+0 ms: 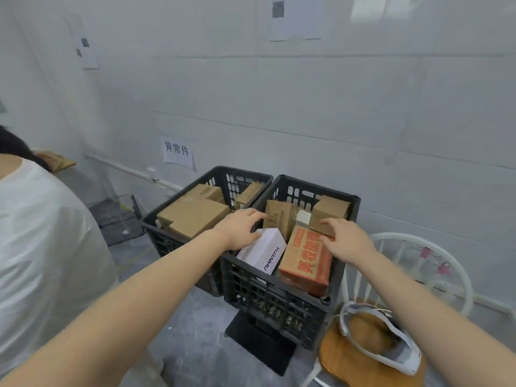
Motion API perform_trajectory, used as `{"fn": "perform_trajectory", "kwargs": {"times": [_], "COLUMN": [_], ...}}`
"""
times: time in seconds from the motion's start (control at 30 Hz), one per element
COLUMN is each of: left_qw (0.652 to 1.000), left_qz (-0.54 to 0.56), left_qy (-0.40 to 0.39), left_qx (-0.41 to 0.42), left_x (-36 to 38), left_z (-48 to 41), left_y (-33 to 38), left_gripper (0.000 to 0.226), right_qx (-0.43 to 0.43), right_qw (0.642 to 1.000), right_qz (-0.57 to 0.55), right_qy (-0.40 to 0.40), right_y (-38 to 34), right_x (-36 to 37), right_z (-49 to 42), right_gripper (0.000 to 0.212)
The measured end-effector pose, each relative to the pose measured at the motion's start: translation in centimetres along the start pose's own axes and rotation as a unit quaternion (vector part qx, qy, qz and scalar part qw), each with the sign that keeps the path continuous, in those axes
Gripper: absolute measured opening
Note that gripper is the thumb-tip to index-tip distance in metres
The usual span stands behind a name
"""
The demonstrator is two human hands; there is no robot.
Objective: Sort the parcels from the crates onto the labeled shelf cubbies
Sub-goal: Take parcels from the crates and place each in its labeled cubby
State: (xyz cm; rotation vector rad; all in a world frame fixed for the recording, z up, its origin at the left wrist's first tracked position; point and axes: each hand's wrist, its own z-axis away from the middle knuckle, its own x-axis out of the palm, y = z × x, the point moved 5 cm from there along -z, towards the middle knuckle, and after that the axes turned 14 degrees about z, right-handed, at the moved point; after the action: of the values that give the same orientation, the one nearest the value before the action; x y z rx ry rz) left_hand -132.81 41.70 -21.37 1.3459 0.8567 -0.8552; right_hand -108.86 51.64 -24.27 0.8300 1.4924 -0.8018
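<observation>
Two black plastic crates stand side by side against the wall: the right crate (282,297) and the left crate (167,238). The right one holds a white box (265,254), an orange printed carton (305,261), a brown parcel (279,219) and a small brown box (331,212). My left hand (238,227) hovers over the white box's far end, fingers spread. My right hand (346,240) rests with fingers apart on the orange carton's far edge, by the small brown box. The left crate holds several brown cardboard parcels (192,216).
Another person in a white top (42,233) stands close at my left. A white chair (424,263) with a wooden seat carrying a white device (391,347) sits at right. A wire basket (117,216) lies on the floor behind left. A paper label (178,151) hangs on the wall.
</observation>
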Motion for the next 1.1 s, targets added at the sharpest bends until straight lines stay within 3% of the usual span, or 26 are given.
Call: {"fn": "perform_trajectory", "kwargs": {"times": [0.37, 0.77, 1.1], "left_qw": [0.988, 0.977, 0.955], "left_qz": [0.06, 0.095, 0.122], "left_qy": [-0.087, -0.154, -0.251], "left_qx": [0.115, 0.115, 0.102], "left_x": [2.2, 6.7, 10.8], "left_z": [-11.9, -24.7, -31.2], "left_y": [-0.3, -0.4, -0.9], "left_gripper": [0.059, 0.07, 0.077], "right_qx": [0.175, 0.207, 0.232], "right_qw": [0.982, 0.971, 0.967], "right_qz": [-0.076, -0.067, -0.016], "right_qy": [-0.01, -0.098, -0.104], "right_y": [4.6, 7.8, 9.2], "right_x": [2.2, 6.4, 8.9], "right_z": [-3.7, -12.9, -16.1], "right_gripper": [0.054, 0.067, 0.064]}}
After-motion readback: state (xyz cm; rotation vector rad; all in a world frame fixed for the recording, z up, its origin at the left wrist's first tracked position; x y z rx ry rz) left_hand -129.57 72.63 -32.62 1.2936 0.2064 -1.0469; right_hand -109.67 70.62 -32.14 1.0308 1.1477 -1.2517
